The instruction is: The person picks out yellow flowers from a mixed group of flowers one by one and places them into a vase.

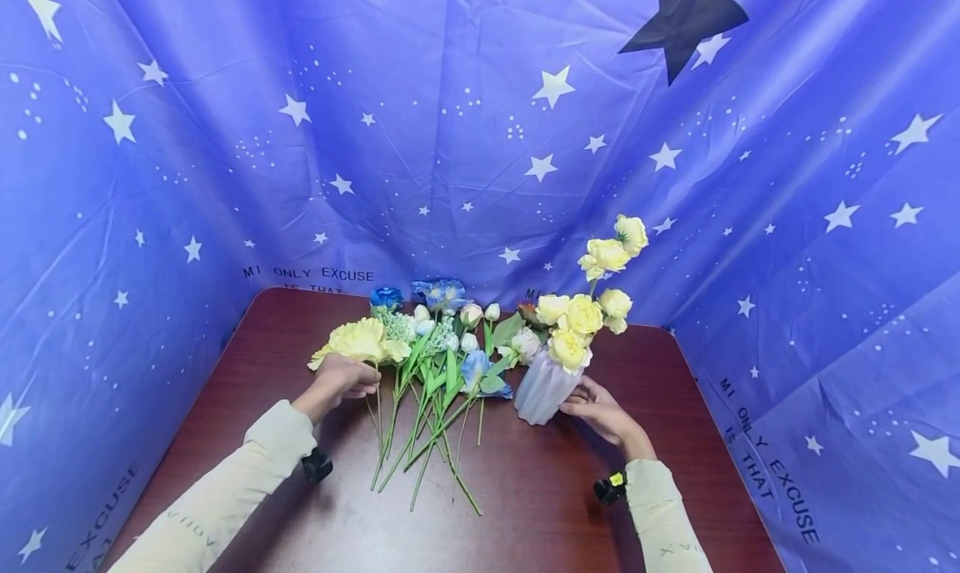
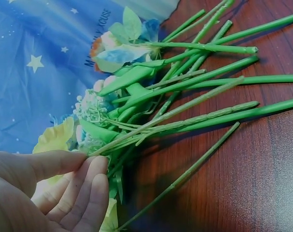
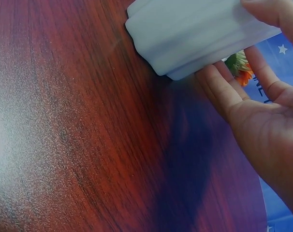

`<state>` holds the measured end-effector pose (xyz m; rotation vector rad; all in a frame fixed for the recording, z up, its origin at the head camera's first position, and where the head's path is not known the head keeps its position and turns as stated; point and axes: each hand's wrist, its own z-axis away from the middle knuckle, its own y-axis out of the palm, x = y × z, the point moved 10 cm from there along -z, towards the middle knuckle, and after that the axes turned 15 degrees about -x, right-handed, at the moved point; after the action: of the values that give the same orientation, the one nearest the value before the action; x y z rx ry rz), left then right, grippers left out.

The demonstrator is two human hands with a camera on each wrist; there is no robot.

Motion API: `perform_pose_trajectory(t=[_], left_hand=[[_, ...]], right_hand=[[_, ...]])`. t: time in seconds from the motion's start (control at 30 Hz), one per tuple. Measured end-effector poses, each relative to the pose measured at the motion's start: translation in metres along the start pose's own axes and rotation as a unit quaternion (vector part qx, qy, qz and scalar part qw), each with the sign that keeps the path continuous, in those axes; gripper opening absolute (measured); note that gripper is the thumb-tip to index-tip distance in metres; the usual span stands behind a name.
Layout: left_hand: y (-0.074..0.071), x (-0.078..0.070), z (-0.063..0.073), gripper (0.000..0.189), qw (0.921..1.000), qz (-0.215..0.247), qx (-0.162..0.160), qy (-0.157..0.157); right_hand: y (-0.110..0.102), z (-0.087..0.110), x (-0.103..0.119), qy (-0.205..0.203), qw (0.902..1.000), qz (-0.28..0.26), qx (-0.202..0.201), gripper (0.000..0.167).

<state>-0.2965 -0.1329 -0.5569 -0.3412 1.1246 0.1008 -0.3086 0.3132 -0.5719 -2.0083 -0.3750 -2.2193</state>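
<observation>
Left hand [image 1: 343, 381] pinches a stem [image 2: 199, 100], right hand [image 1: 602, 412] grips a vase [image 1: 543, 389]; selection seems underway, a careful lift apparently needed next.

The person's sleeved arms, as viewed from the room, reach forward and inward, the hands well apart and the wrists bare. The left arm [image 1: 217, 490], the more slanted of the two, ends in the left hand [image 1: 347, 379], which pinches: left thumb [image 2: 54, 163] brought to the neighbouring fingertip, the other fingers bent close together. The right arm [image 1: 663, 506] ends in the right hand [image 1: 606, 416], which grips, right thumb [image 3: 277, 12] opposed to slightly parted right fingers [image 3: 225, 86].
</observation>
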Motion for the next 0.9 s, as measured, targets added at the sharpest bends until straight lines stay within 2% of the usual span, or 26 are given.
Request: perform_pose_trajectory(t=[0.3, 0.57, 0.77, 0.9], left_hand=[[-0.002, -0.007, 0.0, 0.022, 0.9995, 0.02, 0.003, 0.022], [-0.01, -0.011, -0.003, 0.02, 0.9978, 0.042, -0.026, 0.044], [-0.014, -0.013, -0.003, 0.026, 0.9966, 0.048, -0.045, 0.049], [-0.015, -0.014, -0.004, 0.022, 0.9958, 0.06, -0.049, 0.048]], right_hand=[[0.0, 0.0, -0.001, 0.002, 1.0, 0.002, -0.002, 0.051], [-0.001, 0.0, -0.001, -0.004, 0.9999, -0.002, -0.01, 0.05], [-0.003, 0.0, -0.001, -0.012, 0.9999, 0.001, -0.011, 0.05], [-0.003, 0.0, -0.002, -0.015, 0.9998, -0.001, -0.011, 0.05]])
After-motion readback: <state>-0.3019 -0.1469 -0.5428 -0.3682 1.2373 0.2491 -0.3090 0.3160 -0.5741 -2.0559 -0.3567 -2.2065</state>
